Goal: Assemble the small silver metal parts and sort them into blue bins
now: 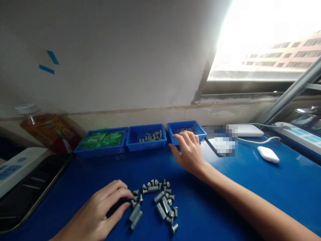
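Note:
My left hand (105, 204) rests on the blue table, thumb and index finger slightly apart, their tips beside a small steel screw (134, 198). Near those tips lie two hexagonal standoffs (135, 214). More loose screws (167, 195) and standoffs (162, 210) form a rough arc to the right. Farther back, my right hand (189, 150) is held with fingers spread at the front of the right blue bin (202, 133), hiding part of it. Small metal parts (185, 129) show inside that bin. No held object shows in my right hand.
The middle blue bin (145, 146) holds metal standoffs; the left bin (100, 153) holds green packets. A bottle (41, 124), a phone (32, 190) and a power strip (18, 164) stand left. A white case (268, 154), cable and another power strip (303, 135) lie right.

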### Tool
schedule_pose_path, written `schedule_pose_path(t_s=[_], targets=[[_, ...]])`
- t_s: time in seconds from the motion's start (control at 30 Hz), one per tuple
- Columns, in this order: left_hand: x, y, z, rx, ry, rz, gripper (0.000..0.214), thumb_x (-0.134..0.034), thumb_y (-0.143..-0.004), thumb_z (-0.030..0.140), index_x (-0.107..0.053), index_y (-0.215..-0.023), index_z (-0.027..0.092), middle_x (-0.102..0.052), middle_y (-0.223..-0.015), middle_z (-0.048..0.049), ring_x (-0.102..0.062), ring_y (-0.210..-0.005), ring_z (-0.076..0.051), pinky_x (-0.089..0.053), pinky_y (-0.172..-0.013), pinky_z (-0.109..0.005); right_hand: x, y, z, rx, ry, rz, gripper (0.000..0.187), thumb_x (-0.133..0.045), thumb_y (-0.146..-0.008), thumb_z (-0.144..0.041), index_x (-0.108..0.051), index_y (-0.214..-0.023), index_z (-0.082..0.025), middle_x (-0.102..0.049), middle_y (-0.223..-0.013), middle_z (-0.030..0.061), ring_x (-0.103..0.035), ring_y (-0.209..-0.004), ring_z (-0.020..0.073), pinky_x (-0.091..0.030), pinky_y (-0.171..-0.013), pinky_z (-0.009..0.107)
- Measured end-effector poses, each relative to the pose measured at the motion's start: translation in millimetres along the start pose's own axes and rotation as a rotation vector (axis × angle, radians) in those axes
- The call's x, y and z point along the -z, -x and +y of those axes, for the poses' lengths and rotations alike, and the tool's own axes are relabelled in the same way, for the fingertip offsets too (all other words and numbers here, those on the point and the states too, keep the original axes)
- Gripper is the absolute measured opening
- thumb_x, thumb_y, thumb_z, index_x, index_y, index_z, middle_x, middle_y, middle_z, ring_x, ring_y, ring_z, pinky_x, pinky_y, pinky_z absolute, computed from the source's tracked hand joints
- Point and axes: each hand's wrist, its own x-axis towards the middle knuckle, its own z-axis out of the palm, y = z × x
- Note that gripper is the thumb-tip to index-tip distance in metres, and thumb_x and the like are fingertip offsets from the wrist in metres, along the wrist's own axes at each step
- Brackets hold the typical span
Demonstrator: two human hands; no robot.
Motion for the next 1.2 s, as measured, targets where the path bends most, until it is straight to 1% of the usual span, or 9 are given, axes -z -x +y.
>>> schedule_pose_path(t_s=[0.13,0.33,0.47,0.6,0.7,0.8,0.9,1.1,1.2], targets=[[2.9,1,2,-0.066,-0.056,-0.007,0.026,-0.06,-0.082,0.025,-0.062,-0.108,0.029,-0.064,-0.101,-0.0015,-0.062,-0.092,-0.014,-0.049,-0.082,-0.017,18,6,-38,0.138,-0.213,-0.085,0.013,-0.05,-0.089,-0.024,-0.059,-0.095,-0.016,-0.062,-0.091,0.0079,-0.05,-0.096,0.0239,-0.036,-0.082,0.038],[-2.4,3,1,0.01,0.028,-0.026,0.011,-0.053,-0.088,0.023,-0.059,-0.098,0.023,-0.062,-0.094,-0.0017,-0.059,-0.089,-0.014,-0.048,-0.079,-0.019,38,20,-83,0.254,-0.428,-0.251,0.013,-0.049,-0.088,-0.025,-0.059,-0.089,-0.017,-0.059,-0.078,0.005,-0.051,-0.085,0.0203,-0.035,-0.075,0.035],[-6.7,4,3,0.004,0.042,-0.005,0.016,-0.046,-0.092,0.019,-0.056,-0.104,0.022,-0.061,-0.093,-0.0025,-0.058,-0.088,-0.014,-0.047,-0.077,-0.021,41,25,-99,0.268,-0.443,-0.379,0.015,-0.048,-0.089,-0.028,-0.058,-0.091,-0.017,-0.058,-0.079,0.0046,-0.05,-0.082,0.0189,-0.034,-0.074,0.034],[-3.1,6,15,-0.095,-0.111,-0.009,0.027,-0.041,-0.092,0.015,-0.056,-0.112,0.024,-0.06,-0.097,-0.0042,-0.056,-0.083,-0.015,-0.045,-0.074,-0.025,45,29,-108,0.229,-0.429,-0.432,0.015,-0.048,-0.089,-0.03,-0.058,-0.092,-0.018,-0.059,-0.081,0.0048,-0.05,-0.084,0.019,-0.034,-0.075,0.033],[1.7,7,23,-0.099,-0.195,0.015,0.026,-0.041,-0.092,0.017,-0.06,-0.107,0.024,-0.059,-0.099,-0.0049,-0.054,-0.082,-0.016,-0.044,-0.073,-0.026,50,34,-113,0.205,-0.412,-0.432,0.016,-0.049,-0.089,-0.03,-0.058,-0.095,-0.019,-0.06,-0.084,0.0051,-0.05,-0.086,0.0191,-0.034,-0.076,0.033],[4.9,9,28,-0.056,-0.184,0.023,0.019,-0.044,-0.091,0.02,-0.062,-0.096,0.022,-0.059,-0.095,-0.0042,-0.054,-0.083,-0.016,-0.043,-0.077,-0.028,56,40,-117,0.182,-0.368,-0.438,0.015,-0.052,-0.088,-0.031,-0.059,-0.094,-0.019,-0.06,-0.085,0.0053,-0.05,-0.087,0.0198,-0.035,-0.076,0.033],[4.9,9,32,-0.012,-0.077,0.054,0.017,-0.045,-0.09,0.023,-0.061,-0.088,0.02,-0.06,-0.087,-0.0032,-0.054,-0.082,-0.017,-0.043,-0.076,-0.028,59,43,-122,0.153,-0.329,-0.42,0.016,-0.054,-0.087,-0.032,-0.059,-0.095,-0.019,-0.06,-0.086,0.0051,-0.05,-0.087,0.0201,-0.035,-0.075,0.033],[-1.8,9,53,0.33,0.402,0.237,0.024,-0.049,-0.088,0.039,-0.058,-0.082,0.017,-0.06,-0.071,0.0002,-0.056,-0.065,-0.013,-0.045,-0.06,-0.022,56,46,-136,0.098,-0.266,-0.302,0.015,-0.06,-0.083,-0.03,-0.058,-0.092,-0.018,-0.061,-0.084,0.0041,-0.051,-0.081,0.02,-0.036,-0.07,0.031],[-4.9,9,64,0.377,0.579,0.299,0.028,-0.052,-0.086,0.043,-0.056,-0.08,0.016,-0.06,-0.068,0.0003,-0.057,-0.063,-0.013,-0.046,-0.057,-0.022,54,51,-143,0.107,-0.268,-0.22,0.009,-0.055,-0.085,-0.026,-0.058,-0.087,-0.017,-0.061,-0.079,0.0044,-0.051,-0.075,0.0189,-0.036,-0.067,0.031]])
